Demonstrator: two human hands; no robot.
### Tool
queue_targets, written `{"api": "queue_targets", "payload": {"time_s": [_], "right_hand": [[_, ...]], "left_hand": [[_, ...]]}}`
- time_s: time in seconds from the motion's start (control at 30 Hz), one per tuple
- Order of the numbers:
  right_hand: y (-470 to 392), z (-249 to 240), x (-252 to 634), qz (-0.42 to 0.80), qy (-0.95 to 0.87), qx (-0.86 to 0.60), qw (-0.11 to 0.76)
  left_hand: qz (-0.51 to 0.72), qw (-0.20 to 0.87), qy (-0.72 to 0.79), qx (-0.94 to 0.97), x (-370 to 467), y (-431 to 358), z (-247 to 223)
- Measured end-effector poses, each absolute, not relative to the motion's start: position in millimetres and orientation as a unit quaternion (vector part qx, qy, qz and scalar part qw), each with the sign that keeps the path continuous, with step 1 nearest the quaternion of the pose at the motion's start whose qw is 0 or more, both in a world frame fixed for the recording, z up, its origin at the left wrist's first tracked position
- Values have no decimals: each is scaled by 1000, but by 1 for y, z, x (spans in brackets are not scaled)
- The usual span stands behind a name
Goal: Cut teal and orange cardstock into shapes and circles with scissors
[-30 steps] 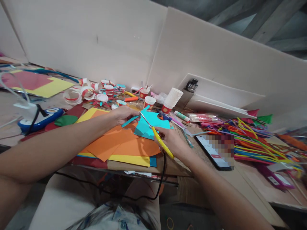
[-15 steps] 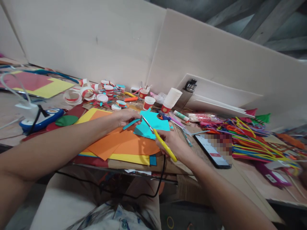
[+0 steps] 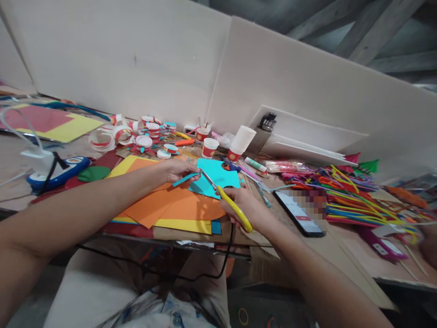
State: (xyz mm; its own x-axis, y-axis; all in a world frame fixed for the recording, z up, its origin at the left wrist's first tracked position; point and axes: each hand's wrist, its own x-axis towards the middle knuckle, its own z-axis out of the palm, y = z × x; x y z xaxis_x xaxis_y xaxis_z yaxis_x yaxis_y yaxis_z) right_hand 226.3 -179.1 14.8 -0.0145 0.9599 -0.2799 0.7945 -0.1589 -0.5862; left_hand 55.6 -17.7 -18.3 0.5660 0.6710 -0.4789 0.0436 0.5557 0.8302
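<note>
Between the pinched fingers of my left hand (image 3: 180, 171) is a narrow blue paper strip (image 3: 185, 179). My right hand (image 3: 243, 206) is closed around the yellow handles of the scissors (image 3: 235, 208), whose blades point up and left to the strip's end by my left fingertips. Under the blades lies a bright turquoise sheet (image 3: 208, 177) with cut edges. Orange sheets (image 3: 150, 205) and yellow sheets (image 3: 191, 225) are stacked beneath both hands.
White-and-red paper cups (image 3: 210, 148) and cut cup rings (image 3: 123, 134) stand behind. A phone (image 3: 300, 214) and a pile of coloured pipe cleaners (image 3: 355, 200) lie right. A blue power strip (image 3: 59, 173) is left. Another person's hand (image 3: 429, 243) shows at the right edge.
The scissors' tips have shifted slightly left and down beside my left fingertips. A small piece of blue paper above the blades no longer shows. The view has moved slightly.
</note>
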Motion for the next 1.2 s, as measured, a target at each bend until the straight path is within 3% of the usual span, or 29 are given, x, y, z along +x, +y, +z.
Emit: {"api": "queue_targets", "payload": {"time_s": [0.23, 0.43, 0.7, 0.77, 0.83, 0.93, 1.03, 1.2], "right_hand": [[-177, 17, 230, 260, -663, -697, 83], [-180, 22, 228, 98, -753, -649, 45], [-187, 37, 226, 61, -781, -621, -20], [-179, 42, 225, 59, -753, -654, 40], [-164, 42, 222, 68, -727, -659, 182], [-138, 32, 214, 180, -681, -618, 349], [-117, 21, 204, 235, -648, -596, 411], [-107, 18, 193, 258, -610, -609, 436]], "left_hand": [[122, 790, 434, 415, 50, -11, -18], [255, 740, 365, 504, 37, 3, -12], [333, 676, 289, 590, 39, 3, -17], [359, 646, 285, 610, 42, -3, -15], [376, 620, 285, 627, 45, -11, -12], [384, 599, 267, 650, 48, -23, -9], [371, 584, 248, 678, 49, -30, -8], [371, 581, 233, 686, 50, -34, -9]]}}
